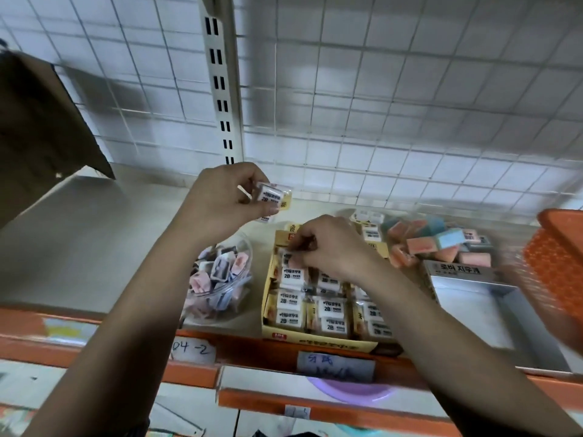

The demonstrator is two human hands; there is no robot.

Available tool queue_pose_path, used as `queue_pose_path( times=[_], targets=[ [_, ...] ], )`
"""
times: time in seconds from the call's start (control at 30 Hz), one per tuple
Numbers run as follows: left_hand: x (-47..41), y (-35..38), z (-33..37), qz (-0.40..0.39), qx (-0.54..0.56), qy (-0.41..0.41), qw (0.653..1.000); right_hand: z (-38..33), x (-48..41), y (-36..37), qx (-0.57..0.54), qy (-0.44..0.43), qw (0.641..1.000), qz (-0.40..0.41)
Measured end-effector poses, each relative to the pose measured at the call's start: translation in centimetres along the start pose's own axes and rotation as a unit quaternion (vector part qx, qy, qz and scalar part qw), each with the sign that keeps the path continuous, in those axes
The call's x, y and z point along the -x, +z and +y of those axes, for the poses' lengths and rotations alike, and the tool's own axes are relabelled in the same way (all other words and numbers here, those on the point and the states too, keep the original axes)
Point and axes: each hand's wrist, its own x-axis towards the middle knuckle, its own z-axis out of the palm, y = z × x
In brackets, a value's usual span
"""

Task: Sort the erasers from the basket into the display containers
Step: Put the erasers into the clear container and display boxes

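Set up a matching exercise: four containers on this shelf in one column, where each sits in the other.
Things:
1. yellow box
2. clear bowl
3. orange basket
4. grey box

Places:
A. at the far right edge of the view
B. under the right hand
C. just left of the yellow box
D. between the yellow box and the basket

Pairs: 1-B, 2-C, 3-A, 4-D

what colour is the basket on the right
Orange: the basket has a mesh wall, seen at the head view's right edge.
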Motion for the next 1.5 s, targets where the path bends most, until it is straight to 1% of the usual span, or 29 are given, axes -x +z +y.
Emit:
queue_pose_path(
  times=[0.1,0.2,0.3,0.4,0.43,0.5,0.57,0.6,0.67,0.83,1.0,1.1,1.23,1.5],
  targets=[
    [0.5,-0.1,-0.3,0.003,0.020,-0.001,1.000,-0.1,-0.4,0.1,0.031,-0.006,0.999,0.022],
    [0.7,-0.2,0.0,0.009,0.046,-0.002,0.999,0.1,-0.4,0.2,0.038,-0.014,0.999,0.015],
    [0.9,-0.3,0.6,0.010,0.071,-0.002,0.997,0.5,-0.1,0.4,0.017,-0.031,0.999,0.023],
    [1.0,0.2,1.5,-0.003,0.121,-0.001,0.993,1.7,0.9,-0.3,-0.007,-0.059,0.998,0.028],
    [1.0,0.5,1.8,-0.011,0.122,0.003,0.993,2.4,1.3,-0.7,-0.013,-0.059,0.997,0.040],
    [0.9,1.3,2.4,-0.035,0.095,0.010,0.995,4.2,2.4,-1.5,-0.022,-0.049,0.993,0.107],
    [0.9,2.4,3.0,-0.074,0.067,0.011,0.995,6.3,3.5,-2.1,-0.021,-0.036,0.979,0.199],
    [1.0,3.1,3.3,-0.098,0.059,0.011,0.993,7.3,4.0,-2.3,-0.016,-0.027,0.972,0.232],
    [1.4,4.6,4.0,-0.146,0.067,0.013,0.987,9.0,4.9,-2.4,-0.006,-0.009,0.966,0.257],
    [2.6,8.1,5.5,-0.229,0.110,0.012,0.967,11.1,6.6,-1.5,-0.039,-0.025,0.969,0.244],
    [3.3,10.4,5.9,-0.288,0.139,0.006,0.947,11.9,7.0,-0.6,-0.088,-0.004,0.962,0.258],
    [3.5,11.2,5.7,-0.294,0.127,0.005,0.947,11.9,7.2,-0.4,-0.088,-0.013,0.957,0.275],
    [4.0,11.9,5.7,-0.303,0.125,-0.002,0.945,12.1,7.3,-0.1,-0.067,-0.038,0.958,0.275],
    [4.3,12.6,5.4,-0.274,0.040,0.041,0.960,12.4,7.1,0.2,-0.046,-0.045,0.957,0.283]
  ],
)
